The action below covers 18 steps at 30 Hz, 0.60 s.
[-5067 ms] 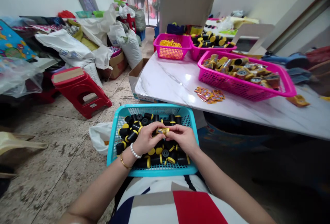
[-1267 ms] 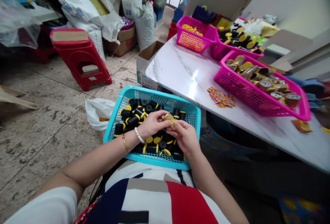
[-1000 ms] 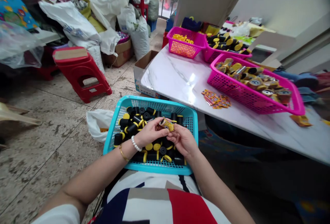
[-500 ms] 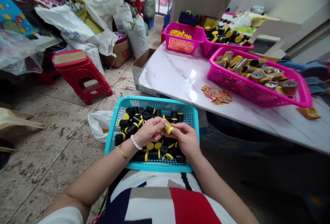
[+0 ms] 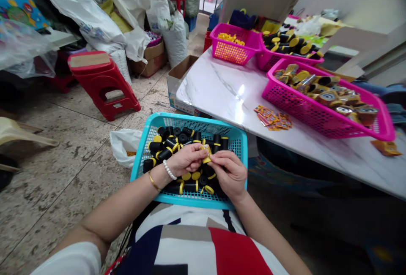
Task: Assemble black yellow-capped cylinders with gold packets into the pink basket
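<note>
Together, both hands [image 5: 189, 159] [image 5: 231, 174], nearly closed in pinching grips, hold a small yellow-wrapped cylinder [image 5: 207, 156] between them.

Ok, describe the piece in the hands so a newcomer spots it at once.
Find the blue basket beside the white table. Above it, the hands hold one small tube. Its patterned gold-yellow surface differs from the yellow-capped black tubes below.

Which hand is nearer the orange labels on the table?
Right. The right hand is left of the orange labels, on their near side; the left hand is farther left.
</note>
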{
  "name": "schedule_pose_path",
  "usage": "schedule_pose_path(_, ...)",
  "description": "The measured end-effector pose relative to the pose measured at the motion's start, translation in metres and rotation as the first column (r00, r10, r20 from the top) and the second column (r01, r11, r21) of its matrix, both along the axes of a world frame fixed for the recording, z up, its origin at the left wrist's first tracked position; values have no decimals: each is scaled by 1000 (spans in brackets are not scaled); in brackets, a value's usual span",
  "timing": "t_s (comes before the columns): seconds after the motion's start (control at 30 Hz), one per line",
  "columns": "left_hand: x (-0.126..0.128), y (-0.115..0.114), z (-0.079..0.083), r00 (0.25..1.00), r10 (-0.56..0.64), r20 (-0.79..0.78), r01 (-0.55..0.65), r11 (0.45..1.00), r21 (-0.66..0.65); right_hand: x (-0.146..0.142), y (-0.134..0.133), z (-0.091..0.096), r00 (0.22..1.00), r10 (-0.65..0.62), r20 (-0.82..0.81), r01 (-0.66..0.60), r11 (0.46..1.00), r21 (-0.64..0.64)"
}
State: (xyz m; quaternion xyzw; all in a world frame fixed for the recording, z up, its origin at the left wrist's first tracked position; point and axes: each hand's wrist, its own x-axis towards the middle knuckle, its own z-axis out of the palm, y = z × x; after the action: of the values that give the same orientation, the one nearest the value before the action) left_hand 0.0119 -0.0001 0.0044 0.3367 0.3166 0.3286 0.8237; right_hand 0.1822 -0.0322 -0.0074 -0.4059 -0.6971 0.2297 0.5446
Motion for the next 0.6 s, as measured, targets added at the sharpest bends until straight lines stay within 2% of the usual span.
schedule_pose_path(0.1,0,1,-2,1000,-13,3,13,999,-38,0,-2,-4,999,4,48,-8,997,74)
schedule_pose_path(0.2,0,2,-3,1000,1,-25,-2,1000,-19,-1,-4,-6,993,-35,116,22,993,116)
schedule_pose_path(0.3,2,0,-3,998,26,-64,-25,999,22,-2,-4,-3,986,-72,148,56,992,110)
schedule_pose_path(0.4,4,-2,-3,994,50,-93,-46,998,54,-4,-2,4,985,-55,166,42,996,83)
schedule_pose_path(0.5,4,-3,-4,997,43,-61,-43,999,2,-4,-1,6,986,-32,161,19,997,80)
schedule_pose_path(0.6,2,-1,-5,999,12,-33,-12,1000,-28,-2,-2,2,989,-67,130,53,993,105)
